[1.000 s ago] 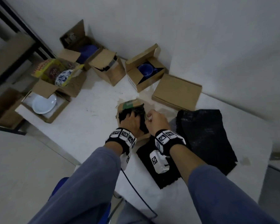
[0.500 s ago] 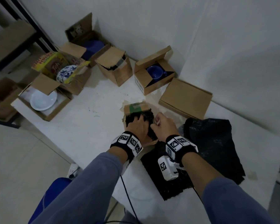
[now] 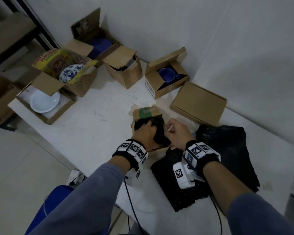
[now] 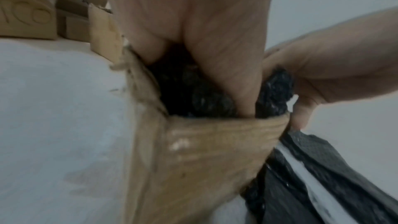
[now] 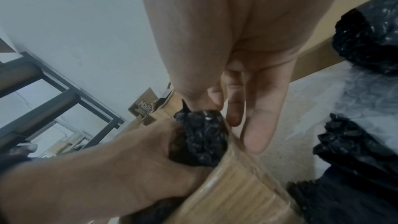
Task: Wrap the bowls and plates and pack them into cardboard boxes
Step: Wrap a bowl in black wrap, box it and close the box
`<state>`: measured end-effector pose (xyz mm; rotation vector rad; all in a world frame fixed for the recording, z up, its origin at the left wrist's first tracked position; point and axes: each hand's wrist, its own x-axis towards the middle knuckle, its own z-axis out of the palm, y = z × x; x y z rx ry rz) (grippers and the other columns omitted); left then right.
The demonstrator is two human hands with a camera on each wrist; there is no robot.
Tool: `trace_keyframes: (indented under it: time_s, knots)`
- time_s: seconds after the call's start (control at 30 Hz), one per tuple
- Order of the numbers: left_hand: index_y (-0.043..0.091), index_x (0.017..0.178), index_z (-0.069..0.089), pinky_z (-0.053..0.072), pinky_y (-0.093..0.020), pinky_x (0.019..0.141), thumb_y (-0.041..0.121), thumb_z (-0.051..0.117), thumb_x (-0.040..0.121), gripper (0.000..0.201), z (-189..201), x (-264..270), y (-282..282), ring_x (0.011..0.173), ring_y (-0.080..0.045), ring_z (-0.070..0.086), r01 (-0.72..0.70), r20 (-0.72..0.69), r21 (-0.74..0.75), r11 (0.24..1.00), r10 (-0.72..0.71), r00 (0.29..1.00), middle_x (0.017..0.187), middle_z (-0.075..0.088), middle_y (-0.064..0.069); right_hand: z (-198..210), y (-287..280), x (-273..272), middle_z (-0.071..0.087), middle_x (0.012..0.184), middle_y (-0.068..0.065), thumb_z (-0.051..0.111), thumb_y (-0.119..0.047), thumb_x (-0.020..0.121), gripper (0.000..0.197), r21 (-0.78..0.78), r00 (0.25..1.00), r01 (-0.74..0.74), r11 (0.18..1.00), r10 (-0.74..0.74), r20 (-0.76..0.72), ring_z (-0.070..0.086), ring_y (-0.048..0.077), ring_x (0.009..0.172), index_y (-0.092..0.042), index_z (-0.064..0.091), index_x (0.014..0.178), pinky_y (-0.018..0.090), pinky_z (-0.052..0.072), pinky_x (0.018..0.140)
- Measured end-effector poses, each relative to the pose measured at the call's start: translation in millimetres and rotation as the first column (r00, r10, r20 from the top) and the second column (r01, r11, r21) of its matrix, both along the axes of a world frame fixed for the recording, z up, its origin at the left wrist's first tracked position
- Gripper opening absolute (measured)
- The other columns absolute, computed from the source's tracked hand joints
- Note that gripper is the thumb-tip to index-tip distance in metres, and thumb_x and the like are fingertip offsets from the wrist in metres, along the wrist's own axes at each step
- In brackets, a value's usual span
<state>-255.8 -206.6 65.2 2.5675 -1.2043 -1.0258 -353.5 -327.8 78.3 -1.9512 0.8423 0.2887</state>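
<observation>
A person leans over a white tabletop (image 3: 85,133) in a dim room. At the frame's centre a small box (image 3: 147,112) takes a black-wrapped bundle (image 3: 157,131); the dish inside is hidden. The left hand (image 3: 145,133) reaches into the box, fingers curled on the bundle, pushing it down. The right hand (image 3: 176,133) pinches the wrap's edge at the box's right rim. At upper left, a white plate (image 3: 44,101), a patterned plate (image 3: 70,73) and a blue cup (image 3: 166,76) lie unwrapped in open boxes, so much seems left. Black wrap (image 3: 227,158) lies at lower right.
</observation>
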Motion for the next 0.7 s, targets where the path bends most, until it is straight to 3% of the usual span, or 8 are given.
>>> trace_keyframes:
  time_s: [0.07,0.13,0.2,0.23,0.33,0.4,0.57,0.7]
  knots:
    - [0.01,0.127,0.058,0.048,-0.042,0.098,0.041,0.08,0.077,0.063,2.7,6.3,3.8,0.117,-0.031,0.053,-0.006,-0.064,-0.018,1.0,0.005,0.998,0.131,0.047,-0.012,-0.2,-4.3,-2.5,0.06,0.08,0.014,0.06,-0.015,0.095,0.011,0.083,1.0,0.017,0.996,-0.017,-0.003,0.066,0.029,0.057,-0.013,0.052,0.102,0.041,0.06,0.053]
    - [0.013,0.111,0.064,0.051,-0.035,0.086,0.034,0.08,0.077,0.044,9.0,10.1,3.1,0.106,-0.027,0.059,-0.049,-0.122,-0.025,0.998,0.046,0.991,0.113,0.057,-0.008,-1.4,-6.7,-4.5,0.058,0.08,0.011,0.062,-0.012,0.095,0.013,0.129,0.999,0.038,0.991,-0.038,0.002,0.063,0.02,0.05,-0.009,0.053,0.104,0.034,0.058,0.049]
    - [0.016,0.094,0.064,0.051,-0.031,0.076,0.034,0.076,0.081,0.025,14.0,8.4,0.8,0.098,-0.027,0.064,-0.113,-0.133,-0.053,0.992,0.105,0.986,0.097,0.063,-0.006,-3.5,-8.3,-5.0,0.057,0.08,0.013,0.065,-0.008,0.093,0.014,0.158,0.998,0.059,0.986,-0.062,0.013,0.063,0.021,0.052,-0.007,0.055,0.102,0.033,0.059,0.05]
    - [0.015,0.093,0.064,0.053,-0.033,0.077,0.034,0.073,0.083,0.024,14.4,4.6,-0.3,0.099,-0.028,0.064,-0.128,-0.105,-0.061,0.99,0.121,0.987,0.098,0.063,-0.007,-4.0,-9.0,-5.0,0.057,0.078,0.014,0.066,-0.005,0.091,0.014,0.169,0.997,0.067,0.983,-0.07,0.014,0.064,0.023,0.055,-0.007,0.056,0.101,0.034,0.06,0.052]
    - [0.011,0.112,0.063,0.053,-0.042,0.087,0.039,0.07,0.082,0.041,9.6,-9.8,-2.0,0.112,-0.029,0.057,-0.108,0.047,-0.034,0.994,0.11,0.993,0.121,0.054,-0.009,-6.0,-9.7,-5.3,0.059,0.074,0.015,0.068,0.0,0.088,0.017,0.186,0.995,0.091,0.978,-0.095,0.011,0.066,0.027,0.062,-0.011,0.056,0.093,0.037,0.061,0.057]
    - [0.012,0.115,0.061,0.052,-0.043,0.088,0.042,0.07,0.081,0.046,7.3,-13.5,-3.2,0.118,-0.029,0.052,-0.105,0.103,-0.029,0.994,0.108,0.989,0.126,0.05,-0.007,-6.6,-8.6,-3.7,0.058,0.074,0.015,0.069,-0.001,0.087,0.018,0.175,0.994,0.101,0.979,-0.105,0.01,0.065,0.028,0.062,-0.012,0.056,0.09,0.036,0.06,0.055]
    - [0.012,0.117,0.058,0.05,-0.045,0.089,0.052,0.071,0.078,0.057,5.2,-10.6,-9.4,0.12,-0.03,0.049,-0.082,0.137,0.019,0.996,0.079,0.987,0.127,0.048,-0.009,-9.6,-9.0,4.1,0.054,0.077,0.014,0.069,0.0,0.085,0.019,0.169,0.993,0.122,0.978,-0.119,-0.026,0.061,0.027,0.059,-0.011,0.054,0.087,0.036,0.058,0.054]
    - [0.012,0.122,0.052,0.048,-0.046,0.092,0.048,0.073,0.078,0.061,1.5,-9.4,-9.8,0.127,-0.029,0.043,-0.081,0.081,0.076,0.994,0.075,0.994,0.133,0.04,-0.009,-9.3,-8.5,7.1,0.055,0.083,0.015,0.069,0.0,0.086,0.019,0.15,0.993,0.119,0.982,-0.114,-0.039,0.062,0.028,0.063,-0.011,0.054,0.085,0.035,0.058,0.052]
